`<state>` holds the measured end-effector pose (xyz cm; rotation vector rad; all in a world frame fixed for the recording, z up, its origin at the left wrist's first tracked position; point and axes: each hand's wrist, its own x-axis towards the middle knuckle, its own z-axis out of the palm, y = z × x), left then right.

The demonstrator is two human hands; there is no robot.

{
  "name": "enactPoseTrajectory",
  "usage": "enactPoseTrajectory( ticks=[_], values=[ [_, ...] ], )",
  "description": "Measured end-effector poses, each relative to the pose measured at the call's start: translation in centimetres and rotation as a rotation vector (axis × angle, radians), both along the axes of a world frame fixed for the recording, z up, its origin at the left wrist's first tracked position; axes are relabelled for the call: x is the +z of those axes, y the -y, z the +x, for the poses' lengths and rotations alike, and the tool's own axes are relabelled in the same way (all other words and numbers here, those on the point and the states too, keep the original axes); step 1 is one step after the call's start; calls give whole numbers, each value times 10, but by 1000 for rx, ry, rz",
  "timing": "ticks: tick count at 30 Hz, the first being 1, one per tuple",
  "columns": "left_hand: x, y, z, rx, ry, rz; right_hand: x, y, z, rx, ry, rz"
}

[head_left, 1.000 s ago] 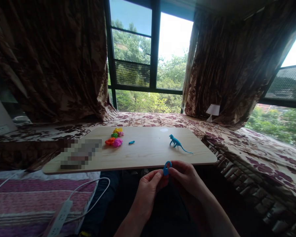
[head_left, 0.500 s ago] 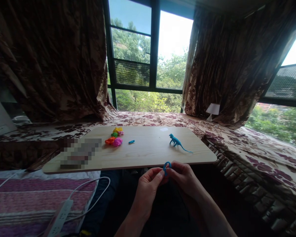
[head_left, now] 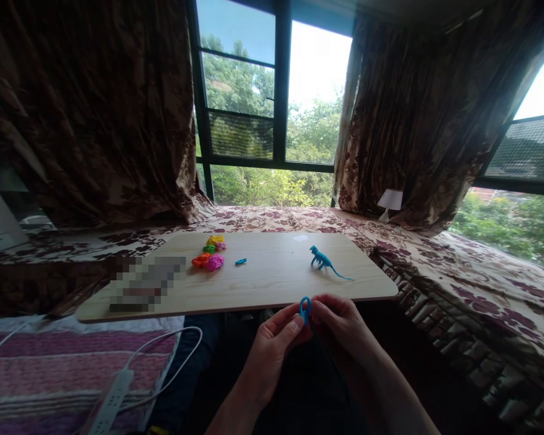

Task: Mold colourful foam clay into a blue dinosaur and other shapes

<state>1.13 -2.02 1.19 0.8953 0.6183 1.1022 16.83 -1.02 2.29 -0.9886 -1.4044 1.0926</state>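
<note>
Just in front of the board's near edge, a thin blue strip of what looks like modelling clay [head_left: 305, 307] is bent into a narrow upright loop. My left hand [head_left: 278, 335] pinches its lower end between thumb and fingers. My right hand [head_left: 340, 320] is closed against the loop's right side, its fingertips partly hidden behind the strip. Beyond my hands, a blue dinosaur figure [head_left: 321, 260] stands on the board, its long thin tail trailing right. A small blue piece [head_left: 240, 261] lies near the middle of the board.
Orange [head_left: 201, 260], pink [head_left: 215, 262], green [head_left: 209, 248] and yellow lumps [head_left: 216, 239] sit on the left of the pale wooden board [head_left: 272, 284]. A blurred-out object [head_left: 147, 284] lies farther left. A white power strip [head_left: 111, 402] with a cable rests on the striped bedding [head_left: 49, 374].
The blue strip has gone from an open curve to a tighter, narrower loop between my fingers. Both hands stay nearly in place; the view has shifted slightly.
</note>
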Motion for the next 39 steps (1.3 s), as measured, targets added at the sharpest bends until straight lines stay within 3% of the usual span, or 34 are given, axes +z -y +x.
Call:
enactPoseTrajectory(
  ticks=[9,28,39],
  values=[
    [0,0,0,-32,83,-5,0,-1,-1,0,-18,-4],
    [-5,-5,-1,-18,58,-43,0,-2,-1,60,-81,-55],
    [-5,-4,5,120,-58,124,-2,-2,-6,27,-140,-68]
  ],
)
